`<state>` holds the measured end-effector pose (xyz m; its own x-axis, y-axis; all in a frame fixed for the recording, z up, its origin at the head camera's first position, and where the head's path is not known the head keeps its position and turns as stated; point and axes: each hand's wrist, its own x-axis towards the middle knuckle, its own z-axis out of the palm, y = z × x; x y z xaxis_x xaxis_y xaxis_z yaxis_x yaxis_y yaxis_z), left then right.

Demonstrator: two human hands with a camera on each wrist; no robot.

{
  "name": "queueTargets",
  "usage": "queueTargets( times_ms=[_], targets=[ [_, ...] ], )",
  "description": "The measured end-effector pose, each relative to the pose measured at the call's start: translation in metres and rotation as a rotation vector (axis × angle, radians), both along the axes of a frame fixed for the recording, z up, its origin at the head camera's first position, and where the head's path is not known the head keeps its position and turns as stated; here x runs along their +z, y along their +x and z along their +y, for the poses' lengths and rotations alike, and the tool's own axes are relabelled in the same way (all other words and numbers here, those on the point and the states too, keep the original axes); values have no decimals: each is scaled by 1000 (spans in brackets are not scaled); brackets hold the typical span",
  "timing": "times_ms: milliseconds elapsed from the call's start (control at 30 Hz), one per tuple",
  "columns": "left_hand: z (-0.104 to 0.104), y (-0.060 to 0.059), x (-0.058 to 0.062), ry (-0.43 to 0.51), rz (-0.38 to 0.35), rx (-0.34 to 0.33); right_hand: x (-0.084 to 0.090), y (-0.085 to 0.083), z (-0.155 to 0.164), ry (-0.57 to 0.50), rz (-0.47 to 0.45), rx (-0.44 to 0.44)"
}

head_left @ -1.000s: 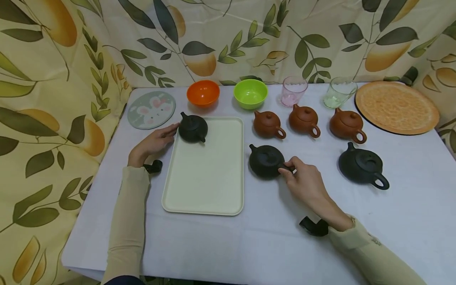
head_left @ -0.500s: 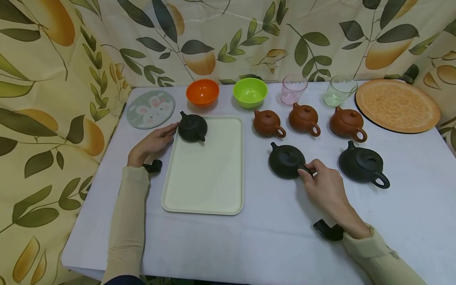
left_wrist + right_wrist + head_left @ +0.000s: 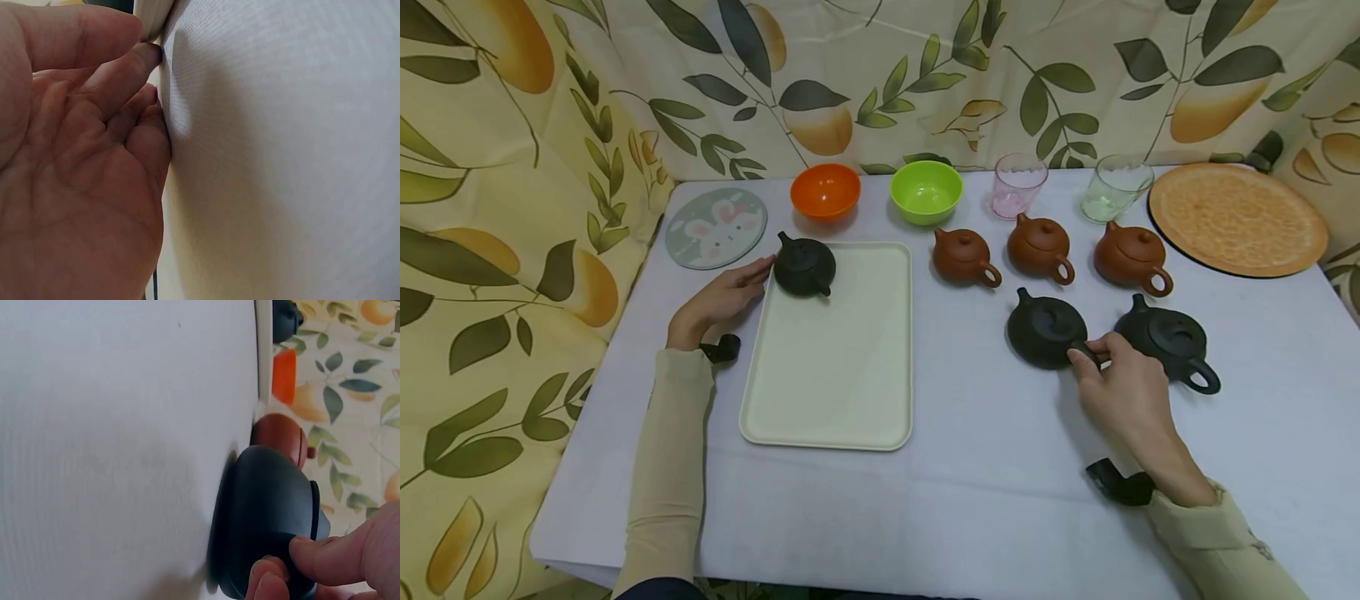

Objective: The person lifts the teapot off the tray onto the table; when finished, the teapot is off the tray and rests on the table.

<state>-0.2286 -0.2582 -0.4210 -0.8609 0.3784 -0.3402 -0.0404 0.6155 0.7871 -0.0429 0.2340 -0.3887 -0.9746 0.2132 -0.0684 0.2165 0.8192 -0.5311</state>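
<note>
black teapot (image 3: 1045,330) sits on the white tabletop (image 3: 970,492), its handle pinched by the right hand (image 3: 1123,392) between thumb and curled fingers. just to its right stands a second black teapot (image 3: 1167,337); three brown teapots (image 3: 1041,247) line up behind. the left hand (image 3: 721,300) lies relaxed and holds nothing, fingertips at the edge of the cream tray (image 3: 835,367), beside a third black teapot (image 3: 805,265) on the tray's far corner.
</note>
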Motion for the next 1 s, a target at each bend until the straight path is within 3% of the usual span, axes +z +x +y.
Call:
queueTargets(
  times_ms=[767, 1000],
  targets=[
    [-3, 1, -4, 54, 10, -23, -4, -2, 8, -21, -30, -74],
    [-3, -1, -3, 34, 26, -24, 6, -3, 4, 47, 93, -34]
  ],
)
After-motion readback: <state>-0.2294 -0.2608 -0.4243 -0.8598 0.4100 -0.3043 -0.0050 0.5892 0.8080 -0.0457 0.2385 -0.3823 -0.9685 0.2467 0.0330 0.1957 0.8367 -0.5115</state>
